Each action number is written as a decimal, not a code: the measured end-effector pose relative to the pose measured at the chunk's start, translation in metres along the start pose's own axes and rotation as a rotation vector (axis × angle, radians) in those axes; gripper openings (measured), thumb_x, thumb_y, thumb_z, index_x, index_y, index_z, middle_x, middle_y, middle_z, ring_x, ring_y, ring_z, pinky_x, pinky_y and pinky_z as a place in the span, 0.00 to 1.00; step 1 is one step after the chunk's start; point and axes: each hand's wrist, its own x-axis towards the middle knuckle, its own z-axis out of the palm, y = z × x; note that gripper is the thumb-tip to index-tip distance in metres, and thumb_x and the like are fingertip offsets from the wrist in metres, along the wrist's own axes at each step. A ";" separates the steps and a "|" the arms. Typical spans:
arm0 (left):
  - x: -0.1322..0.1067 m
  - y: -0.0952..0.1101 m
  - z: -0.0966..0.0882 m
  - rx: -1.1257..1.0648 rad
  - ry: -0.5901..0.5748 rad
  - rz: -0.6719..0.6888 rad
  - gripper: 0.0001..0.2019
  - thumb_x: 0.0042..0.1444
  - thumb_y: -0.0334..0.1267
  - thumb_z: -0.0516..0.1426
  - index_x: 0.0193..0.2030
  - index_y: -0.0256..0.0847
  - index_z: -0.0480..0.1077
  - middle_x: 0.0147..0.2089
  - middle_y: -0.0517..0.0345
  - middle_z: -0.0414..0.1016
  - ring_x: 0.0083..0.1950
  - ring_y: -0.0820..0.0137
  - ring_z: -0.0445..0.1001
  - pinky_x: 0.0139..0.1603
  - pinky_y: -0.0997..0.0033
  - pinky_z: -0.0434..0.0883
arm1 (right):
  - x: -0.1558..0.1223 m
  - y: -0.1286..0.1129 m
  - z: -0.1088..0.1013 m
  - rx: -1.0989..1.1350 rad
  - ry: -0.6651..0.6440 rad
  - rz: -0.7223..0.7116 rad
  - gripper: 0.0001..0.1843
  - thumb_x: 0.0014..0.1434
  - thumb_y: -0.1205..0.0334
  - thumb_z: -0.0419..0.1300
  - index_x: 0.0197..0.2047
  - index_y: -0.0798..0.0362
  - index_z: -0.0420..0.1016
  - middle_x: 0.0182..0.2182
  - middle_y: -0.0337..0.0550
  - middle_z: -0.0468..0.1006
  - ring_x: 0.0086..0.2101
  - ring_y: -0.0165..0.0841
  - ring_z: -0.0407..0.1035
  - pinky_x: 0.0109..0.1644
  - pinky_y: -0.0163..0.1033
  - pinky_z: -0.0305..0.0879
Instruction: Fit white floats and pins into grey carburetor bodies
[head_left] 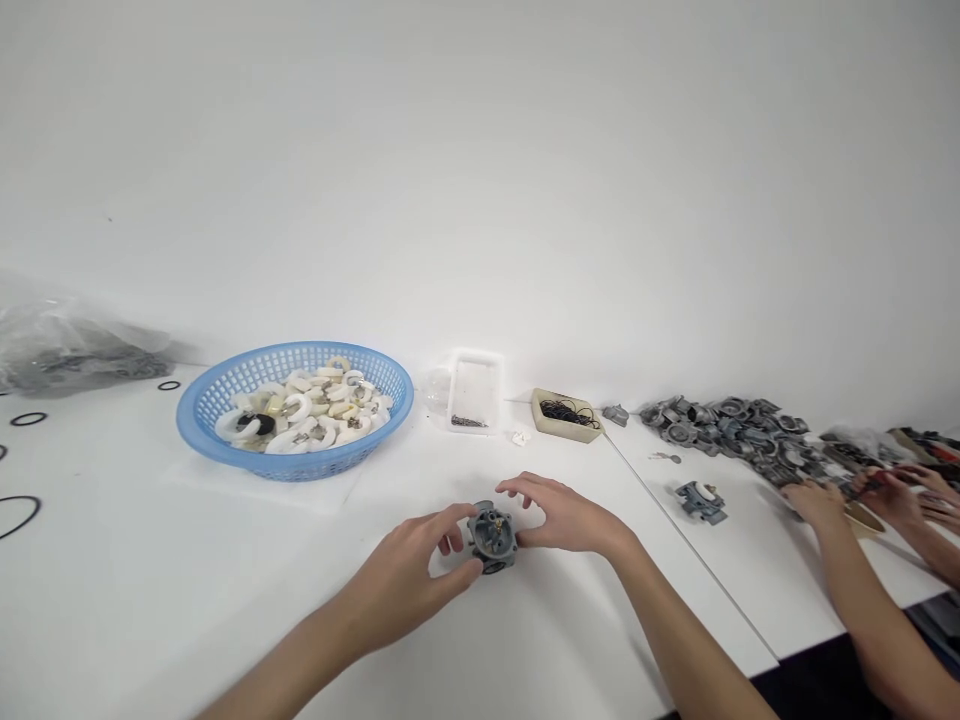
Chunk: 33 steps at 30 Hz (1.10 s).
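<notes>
Blue basket (300, 465) of white pieces (307, 403)

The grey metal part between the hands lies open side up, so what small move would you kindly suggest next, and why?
Probably reach with the left hand for one white piece in the blue basket: the grey metal part shows a brass-coloured fitting but no white piece, while the similar part farther right carries one.

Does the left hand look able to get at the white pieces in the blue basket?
Probably yes: nothing visible stands between the left hand and the blue basket, whose open top leaves the white pieces exposed, though the hand is at the grey metal part.
</notes>
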 end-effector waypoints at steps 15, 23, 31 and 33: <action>0.000 0.004 0.001 0.011 0.085 0.108 0.10 0.64 0.45 0.55 0.50 0.47 0.65 0.39 0.59 0.76 0.41 0.60 0.75 0.41 0.63 0.70 | 0.027 -0.017 -0.004 -0.151 -0.134 -0.100 0.32 0.60 0.79 0.50 0.59 0.43 0.79 0.53 0.39 0.81 0.52 0.40 0.74 0.52 0.44 0.71; 0.011 -0.020 0.002 0.098 0.117 0.105 0.32 0.60 0.47 0.62 0.70 0.50 0.60 0.65 0.48 0.73 0.62 0.49 0.74 0.57 0.53 0.71 | 0.054 -0.034 -0.026 -0.282 -0.269 -0.106 0.40 0.52 0.83 0.50 0.61 0.43 0.78 0.49 0.39 0.82 0.44 0.36 0.76 0.39 0.35 0.69; 0.009 -0.017 0.010 0.204 0.115 0.184 0.20 0.61 0.37 0.60 0.60 0.45 0.72 0.55 0.50 0.80 0.55 0.51 0.78 0.53 0.55 0.74 | 0.100 -0.096 -0.066 -0.443 -0.130 -0.200 0.26 0.63 0.75 0.51 0.58 0.46 0.79 0.48 0.42 0.82 0.45 0.39 0.76 0.41 0.37 0.67; 0.009 -0.017 0.009 0.213 0.115 0.177 0.20 0.59 0.37 0.61 0.59 0.45 0.73 0.53 0.50 0.81 0.54 0.50 0.79 0.51 0.56 0.75 | 0.121 -0.120 -0.068 -0.482 -0.092 -0.242 0.23 0.66 0.73 0.52 0.57 0.47 0.79 0.48 0.42 0.82 0.47 0.39 0.75 0.44 0.37 0.67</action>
